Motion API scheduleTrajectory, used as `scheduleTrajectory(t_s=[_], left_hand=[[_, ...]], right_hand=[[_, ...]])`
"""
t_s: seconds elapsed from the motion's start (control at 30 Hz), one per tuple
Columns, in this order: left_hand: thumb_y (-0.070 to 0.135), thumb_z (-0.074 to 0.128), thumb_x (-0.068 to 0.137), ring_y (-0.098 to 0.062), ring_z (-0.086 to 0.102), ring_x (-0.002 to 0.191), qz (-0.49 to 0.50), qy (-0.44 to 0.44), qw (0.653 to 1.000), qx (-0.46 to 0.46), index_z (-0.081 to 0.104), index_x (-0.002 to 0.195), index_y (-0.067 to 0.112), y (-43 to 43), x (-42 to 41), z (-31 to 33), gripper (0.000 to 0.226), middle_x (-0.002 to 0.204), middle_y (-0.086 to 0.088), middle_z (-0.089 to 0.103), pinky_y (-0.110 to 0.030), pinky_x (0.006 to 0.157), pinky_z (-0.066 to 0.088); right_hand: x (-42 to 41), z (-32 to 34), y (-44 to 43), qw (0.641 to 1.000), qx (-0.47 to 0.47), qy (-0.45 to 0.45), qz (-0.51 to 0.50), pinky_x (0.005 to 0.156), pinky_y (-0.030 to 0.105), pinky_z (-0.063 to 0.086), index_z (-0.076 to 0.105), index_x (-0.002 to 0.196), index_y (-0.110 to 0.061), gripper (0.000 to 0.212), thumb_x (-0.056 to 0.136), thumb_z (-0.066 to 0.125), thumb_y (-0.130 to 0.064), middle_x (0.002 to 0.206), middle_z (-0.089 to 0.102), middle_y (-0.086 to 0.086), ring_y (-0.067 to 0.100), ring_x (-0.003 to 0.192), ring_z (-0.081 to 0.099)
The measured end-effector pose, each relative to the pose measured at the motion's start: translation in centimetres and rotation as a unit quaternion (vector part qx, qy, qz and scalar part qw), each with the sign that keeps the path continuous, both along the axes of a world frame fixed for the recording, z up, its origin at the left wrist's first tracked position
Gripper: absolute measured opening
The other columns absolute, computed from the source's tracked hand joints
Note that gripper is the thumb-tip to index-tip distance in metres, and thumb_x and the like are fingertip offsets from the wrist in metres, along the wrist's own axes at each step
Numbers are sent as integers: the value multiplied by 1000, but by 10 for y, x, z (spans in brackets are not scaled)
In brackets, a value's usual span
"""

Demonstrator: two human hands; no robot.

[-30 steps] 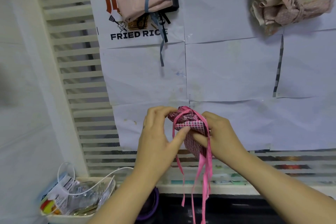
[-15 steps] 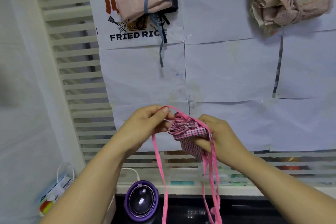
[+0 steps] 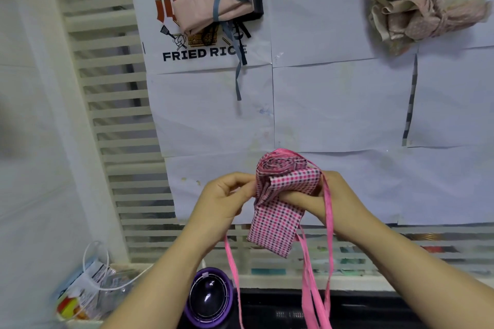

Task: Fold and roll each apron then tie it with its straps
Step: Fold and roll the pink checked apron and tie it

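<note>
2 hands, 1 roll: my left hand pinches a pink strap just beside the rolled apron — it stands on end between them — while my right hand grips its middle, other straps dangling.

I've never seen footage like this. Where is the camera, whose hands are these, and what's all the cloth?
No machine here: a person wears one camera on the head, looking down at their own hands. The right hand grips a rolled pink checked apron; the left hand pinches one pink strap beside it, and other straps hang down. On the paper-covered surface lie a tied bundle and a heap of loose aprons.
</note>
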State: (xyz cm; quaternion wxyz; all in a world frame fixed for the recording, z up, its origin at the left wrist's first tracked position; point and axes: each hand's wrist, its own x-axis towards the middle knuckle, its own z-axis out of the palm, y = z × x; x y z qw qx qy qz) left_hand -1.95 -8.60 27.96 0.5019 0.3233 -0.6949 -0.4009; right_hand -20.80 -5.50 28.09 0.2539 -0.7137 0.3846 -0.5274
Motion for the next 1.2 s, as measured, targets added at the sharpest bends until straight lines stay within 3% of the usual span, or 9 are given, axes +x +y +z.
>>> scheduleTrajectory(t_s=[0.1,0.23,0.33,0.5,0.7,0.77,0.9,1.0,1.2], left_hand=[[15,60,90,-25,62,77,41,-54,995,-80,71,87,33,-3,0,-6,21,86,-2,71,-33,75,54],[20,47,98,0,57,103,40,-94,983,-155,63,101,35,9,-2,-8,22,106,14,59,-11,86,41],[42,46,90,4,47,121,-7,-58,985,-162,59,112,34,16,-3,-9,27,127,13,49,-10,95,37],[34,66,79,7,61,100,-1,-51,984,-169,57,104,41,19,-16,-7,27,107,24,65,-10,84,46],[19,55,89,13,52,106,74,-120,934,-327,64,113,30,10,-6,-21,28,110,22,60,-3,87,37],[18,50,86,16,50,107,89,-160,920,-348,63,114,27,6,1,-25,32,110,24,56,-3,89,36],[20,44,83,11,50,102,103,-214,899,-369,55,114,31,5,4,-24,35,112,23,50,-2,86,36],[19,43,81,-3,54,100,121,-246,880,-388,55,117,27,4,2,-25,38,115,17,51,-3,83,37],[23,44,82,2,52,105,122,-232,895,-361,56,115,31,1,5,-28,37,121,22,48,-4,84,38]], right_hand=[[-3,0,1,1000,19,-3,6,70,16,51,69,95,-17,15,80,72,-17,87,73,-5,6,82,69],[-5,1,1,999,30,-16,26,74,17,51,70,97,-14,17,80,71,-14,91,74,-3,10,87,69],[-4,6,2,999,28,-26,37,73,15,51,70,96,-16,17,80,70,-12,91,74,-6,8,88,69],[3,7,4,998,11,18,51,70,12,50,70,90,-23,25,81,69,0,84,74,-11,2,81,69],[-13,13,4,986,55,146,62,84,18,50,68,104,-23,33,83,68,2,100,73,-7,5,95,67],[-23,17,2,990,70,118,33,88,21,50,67,104,-27,38,86,61,5,100,73,-6,4,96,66],[-18,29,9,996,61,55,45,85,16,50,69,99,-28,21,79,64,-30,97,73,-7,6,93,67],[-5,29,12,991,-16,133,6,79,23,53,73,90,-22,8,83,70,-21,89,70,-4,12,80,68],[-4,28,16,976,-51,209,-14,78,14,45,71,84,-23,4,85,69,-19,84,66,-10,5,82,61]])
